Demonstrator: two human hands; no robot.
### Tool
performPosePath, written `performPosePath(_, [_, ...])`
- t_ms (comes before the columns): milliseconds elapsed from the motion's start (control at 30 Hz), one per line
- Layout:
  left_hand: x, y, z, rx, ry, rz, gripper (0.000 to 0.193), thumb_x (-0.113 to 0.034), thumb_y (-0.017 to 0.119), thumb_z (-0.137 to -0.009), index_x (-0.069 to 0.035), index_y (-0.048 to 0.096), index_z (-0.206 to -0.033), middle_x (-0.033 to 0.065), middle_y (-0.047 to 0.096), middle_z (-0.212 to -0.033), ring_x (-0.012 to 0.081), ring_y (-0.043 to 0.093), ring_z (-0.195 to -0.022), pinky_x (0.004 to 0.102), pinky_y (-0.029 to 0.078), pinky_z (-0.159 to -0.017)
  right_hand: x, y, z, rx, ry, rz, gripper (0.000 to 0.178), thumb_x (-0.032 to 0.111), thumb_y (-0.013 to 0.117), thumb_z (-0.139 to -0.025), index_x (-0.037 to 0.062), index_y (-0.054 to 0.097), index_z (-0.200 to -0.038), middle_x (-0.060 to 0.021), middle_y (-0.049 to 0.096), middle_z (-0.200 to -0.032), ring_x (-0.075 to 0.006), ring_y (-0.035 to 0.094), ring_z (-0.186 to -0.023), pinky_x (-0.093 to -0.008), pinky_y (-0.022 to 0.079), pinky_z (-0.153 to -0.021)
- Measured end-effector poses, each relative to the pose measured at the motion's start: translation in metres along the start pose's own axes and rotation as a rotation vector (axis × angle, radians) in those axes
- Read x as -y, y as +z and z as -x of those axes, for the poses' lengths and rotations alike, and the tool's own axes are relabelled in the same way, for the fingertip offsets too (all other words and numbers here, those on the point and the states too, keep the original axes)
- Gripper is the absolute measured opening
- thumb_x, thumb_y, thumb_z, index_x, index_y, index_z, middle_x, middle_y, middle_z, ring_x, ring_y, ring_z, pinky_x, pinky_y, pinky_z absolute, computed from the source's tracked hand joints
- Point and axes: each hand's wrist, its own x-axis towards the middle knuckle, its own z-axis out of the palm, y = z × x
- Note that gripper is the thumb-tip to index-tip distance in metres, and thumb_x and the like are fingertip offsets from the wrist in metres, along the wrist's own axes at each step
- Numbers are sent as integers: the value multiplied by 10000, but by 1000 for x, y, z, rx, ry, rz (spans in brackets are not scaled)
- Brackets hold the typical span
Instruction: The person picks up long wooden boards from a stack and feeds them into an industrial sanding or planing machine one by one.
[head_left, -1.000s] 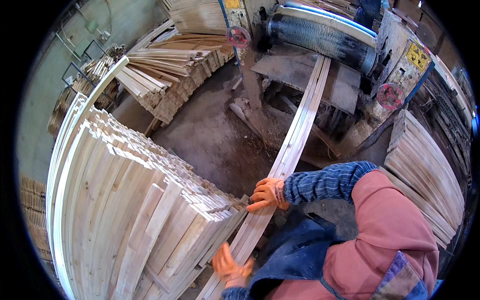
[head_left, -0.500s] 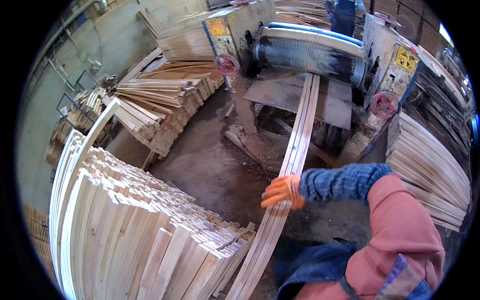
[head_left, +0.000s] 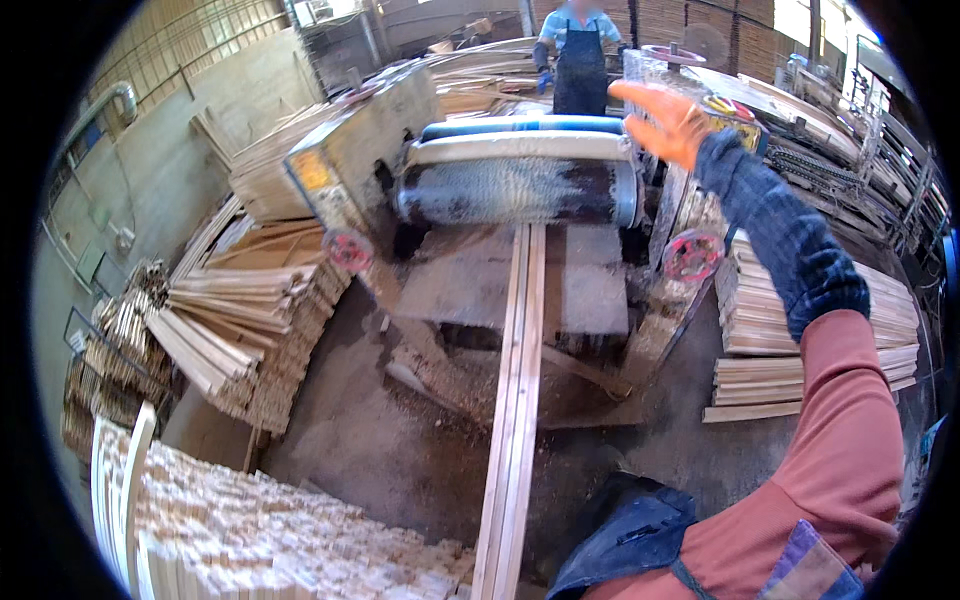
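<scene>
Right hand (head_left: 668,126) hangs empty at one o'clock, fingers apart; boards (head_left: 523,430) at six might skew unless the unseen left hand steadies them.

right arm (head_left: 790,240): raised forward, elbow bent | right hand (head_left: 668,125): fingers apart, pointing left

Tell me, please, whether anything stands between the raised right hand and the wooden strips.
Nothing visible stands between the right hand and the nearer stretch of wooden strips; the roller hides their far ends.
</scene>
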Motion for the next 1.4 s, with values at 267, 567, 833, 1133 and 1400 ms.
performPosePath(267, [-217, -63, -109, -60, 110, 21, 843, -613, 750, -768, -106, 563, -1414, 162, 635, -1261, 364, 584, -1179, 519, 458, -1018, -310, -34, 5, 334, 249, 526, 495, 345, 497, -1057, 113, 486, -1495, -194, 601, -1425, -383, 585, -1295, -437, 452, -1135])
performPosePath(567, [-344, -100, -154, -28, 205, 39, 862, -606, 751, -762, -95, 544, -1425, 174, 613, -1305, 367, 552, -1233, 516, 430, -1056, -327, 47, -110, 616, 194, 899, 440, 362, 516, -976, 0, 764, -929, -223, 754, -911, -330, 751, -863, -463, 594, -792])
performPosePath(833, [-354, -110, -160, -7, 182, 49, 879, -600, 752, -756, -86, 528, -1434, 186, 594, -1344, 369, 523, -1280, 512, 405, -1090, -352, -13, -46, 273, -241, 403, 477, 445, 557, -999, 66, 727, -1233, -178, 760, -984, -331, 734, -920, -430, 585, -836])
performPosePath(1133, [-356, -102, -155, 24, 130, -8, 899, -594, 753, -750, -76, 510, -1444, 198, 573, -1388, 372, 491, -1333, 509, 377, -1129, -311, 55, -138, 553, 581, 466, 516, 465, 531, -1004, 15, 740, -1151, -211, 748, -1033, -341, 721, -956, -469, 563, -862])
performPosePath(1400, [-314, -99, -143, 142, 50, -75, 917, -588, 754, -745, -66, 493, -1453, 209, 554, -1427, 375, 462, -1381, 505, 352, -1163, -365, -13, -40, 440, 36, 539, 468, 484, 542, -1002, 87, 737, -1154, -212, 713, -827, -368, 700, -784, -494, 562, -743])
